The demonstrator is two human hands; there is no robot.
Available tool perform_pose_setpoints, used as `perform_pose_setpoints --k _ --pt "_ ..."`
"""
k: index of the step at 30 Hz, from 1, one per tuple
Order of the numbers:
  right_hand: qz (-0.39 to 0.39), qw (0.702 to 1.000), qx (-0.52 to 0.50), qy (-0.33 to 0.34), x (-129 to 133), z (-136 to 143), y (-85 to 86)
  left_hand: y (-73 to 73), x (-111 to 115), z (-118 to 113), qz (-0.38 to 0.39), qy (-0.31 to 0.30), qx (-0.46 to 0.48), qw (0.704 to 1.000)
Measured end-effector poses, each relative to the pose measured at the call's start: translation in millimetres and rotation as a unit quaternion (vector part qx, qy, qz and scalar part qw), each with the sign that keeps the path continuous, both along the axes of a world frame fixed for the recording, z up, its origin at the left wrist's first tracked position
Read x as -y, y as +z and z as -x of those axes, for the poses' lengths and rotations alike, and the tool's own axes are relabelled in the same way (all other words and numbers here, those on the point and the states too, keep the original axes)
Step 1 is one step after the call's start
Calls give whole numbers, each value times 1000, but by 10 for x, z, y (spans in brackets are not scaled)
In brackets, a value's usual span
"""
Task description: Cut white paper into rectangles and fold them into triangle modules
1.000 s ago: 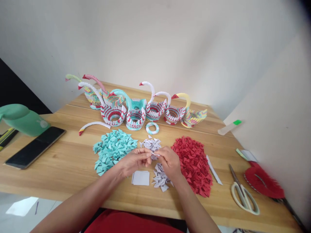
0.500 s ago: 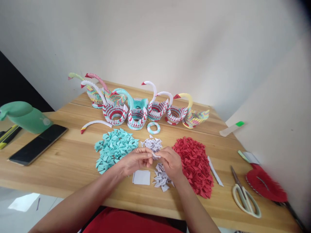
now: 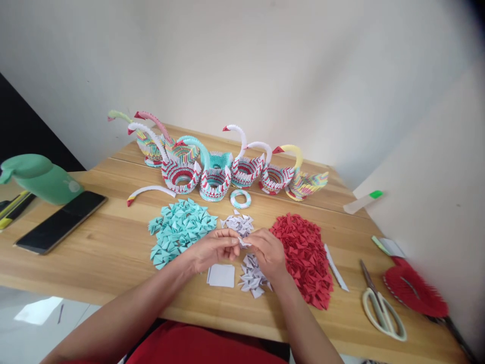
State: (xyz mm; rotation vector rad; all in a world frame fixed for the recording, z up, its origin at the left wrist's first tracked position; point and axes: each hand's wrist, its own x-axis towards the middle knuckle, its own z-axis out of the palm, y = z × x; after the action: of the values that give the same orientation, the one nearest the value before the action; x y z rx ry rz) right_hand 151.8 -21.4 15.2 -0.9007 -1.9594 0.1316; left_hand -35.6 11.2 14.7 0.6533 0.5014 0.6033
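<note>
Between my left hand (image 3: 216,248) and my right hand (image 3: 266,253) is a small piece of white paper (image 3: 243,242), pinched by the fingertips of both. Its exact fold is too small to make out. Folded white paper triangles lie in one pile (image 3: 238,224) just beyond my hands and in another (image 3: 253,277) below them. A short stack of white paper sheets (image 3: 221,276) rests beside my left wrist. Turquoise folded triangles (image 3: 182,230) are heaped left of my left hand, and red ones (image 3: 303,260) right of my right hand.
Several folded-paper swans (image 3: 215,177) stand in a row at the back, with a paper ring (image 3: 240,198) and a loose swan neck (image 3: 150,191) before them. A phone (image 3: 62,221) and green bottle (image 3: 41,179) are left; scissors (image 3: 382,308) and a red brush-like object (image 3: 415,288) lie right.
Both hands stay almost in place, still pinching the white paper. The whole view has shifted very slightly; nothing was picked up or put down.
</note>
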Motion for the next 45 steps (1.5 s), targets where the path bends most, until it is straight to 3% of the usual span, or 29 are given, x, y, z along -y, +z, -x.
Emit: perform_pose_setpoints --k 14,23,32,35,40,45 --pt "28 1000 -7 -4 5 7 -25 -32 0 -11 -23 10 -4 1000" --pt "46 999 -24 -13 -5 18 -50 -25 -6 -10 -107 32 -38 993" --pt "176 975 -102 -85 52 116 -44 -37 -21 -7 -101 35 -25 994" --pt "225 958 -137 -111 61 128 -65 -9 -6 -24 -180 69 -80 978" --pt "273 939 -179 -112 66 139 -83 21 37 -57 -316 125 -189 921" --pt "278 938 -188 -82 64 144 -83 19 43 -53 -368 153 -230 888"
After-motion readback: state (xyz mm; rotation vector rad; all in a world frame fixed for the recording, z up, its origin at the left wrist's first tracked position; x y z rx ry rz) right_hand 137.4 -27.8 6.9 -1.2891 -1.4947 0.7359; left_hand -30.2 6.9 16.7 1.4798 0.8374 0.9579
